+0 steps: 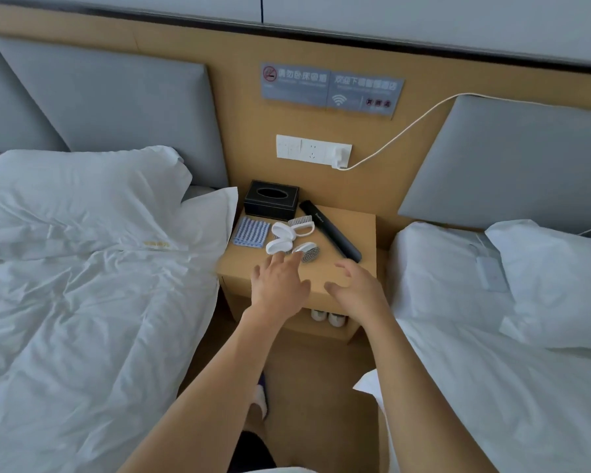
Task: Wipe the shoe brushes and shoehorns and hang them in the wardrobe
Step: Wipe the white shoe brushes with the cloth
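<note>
While two white-sheeted beds (82, 285) are seen flanking it, a small tan wooden counter (342, 230) between them is shown carrying every thing of the task. At its back left a black leather tissue box (271, 198) is set, and from beside that box a long black plastic shoehorn (330, 230) is laid with its long axis running diagonally toward the near right edge. A blue-and-white checked cloth (250, 231) is spread flat at the left edge. Just right of it, small white plastic shoe brushes (289, 237) are clustered, touching one another, one with bristles turned upward. The left hand (278, 285) is stretched out, fingers straight and holding nothing, its fingertips at the nearest brush. The right hand (355, 288) hovers loosely curled and empty above the counter's near right part. The step is judged to be a first pick-up; one brush would best be lifted by its looped handle, so that the cloth can be taken up for wiping.
</note>
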The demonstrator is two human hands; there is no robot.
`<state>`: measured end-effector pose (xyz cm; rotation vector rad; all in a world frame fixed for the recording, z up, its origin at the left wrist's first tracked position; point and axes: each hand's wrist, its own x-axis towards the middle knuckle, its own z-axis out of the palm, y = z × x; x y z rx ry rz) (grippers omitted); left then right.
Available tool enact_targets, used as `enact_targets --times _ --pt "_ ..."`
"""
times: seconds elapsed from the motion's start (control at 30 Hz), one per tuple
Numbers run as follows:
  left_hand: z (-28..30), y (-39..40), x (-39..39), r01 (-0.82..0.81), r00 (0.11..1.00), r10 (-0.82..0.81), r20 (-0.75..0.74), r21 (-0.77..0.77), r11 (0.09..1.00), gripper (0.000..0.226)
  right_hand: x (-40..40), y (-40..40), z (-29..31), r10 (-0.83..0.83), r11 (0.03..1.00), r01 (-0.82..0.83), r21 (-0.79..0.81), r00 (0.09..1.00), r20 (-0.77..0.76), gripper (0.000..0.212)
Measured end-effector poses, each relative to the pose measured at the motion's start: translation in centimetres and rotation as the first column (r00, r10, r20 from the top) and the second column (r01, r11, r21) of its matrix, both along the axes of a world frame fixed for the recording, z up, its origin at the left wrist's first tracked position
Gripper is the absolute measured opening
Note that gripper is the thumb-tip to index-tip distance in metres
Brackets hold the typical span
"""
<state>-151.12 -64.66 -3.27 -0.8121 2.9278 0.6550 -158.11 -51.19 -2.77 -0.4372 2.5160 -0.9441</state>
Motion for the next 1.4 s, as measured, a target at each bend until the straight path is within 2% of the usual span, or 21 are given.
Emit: enact_targets --times 0.33,0.57,0.83,1.03,1.2,1.3,1.4 --pt "-2.8 -7.0 -14.1 0.119 0.993 -0.118 -0.021 0.091 0.989 0.057 -11.7 -5.9 -1.5 -0.075 0.995 0.073 0.075 0.997 0.029 0.054" --pt "-6.5 -13.5 -20.5 0.127 0.990 -0.134 0.042 0.145 0.981 0.053 -17.7 -12.0 -4.2 -0.116 0.983 0.094 0.158 0.985 0.131 0.056" --pt "-11.5 -18.2 -23.5 0.083 0.982 -0.114 0.152 0.198 0.977 0.053 -21.2 -15.5 -9.9 -0.115 0.967 0.056 0.248 0.966 0.230 0.044" --pt "-15.9 -21.2 -24.1 -0.053 0.972 -0.005 0.235 0.242 0.969 0.051 -23.9 -17.1 -14.3 -0.055 0.945 -0.054 0.323 0.945 0.321 0.043" --pt "-20.3 -24.7 -23.9 -0.175 0.938 0.098 0.333 0.210 0.962 0.049 -26.1 -17.9 -18.1 -0.105 0.926 -0.051 0.374 0.917 0.385 0.038" --pt "-23.1 -27.2 -24.5 -0.152 0.917 0.077 0.391 0.164 0.975 0.049 -27.1 -18.8 -20.5 -0.129 0.913 -0.047 0.406 0.910 0.395 0.028" --pt "-25.9 -29.5 -25.5 -0.082 0.917 0.027 0.397 0.121 0.989 0.046 -27.8 -19.8 -23.2 -0.174 0.900 -0.021 0.436 0.899 0.402 0.031"
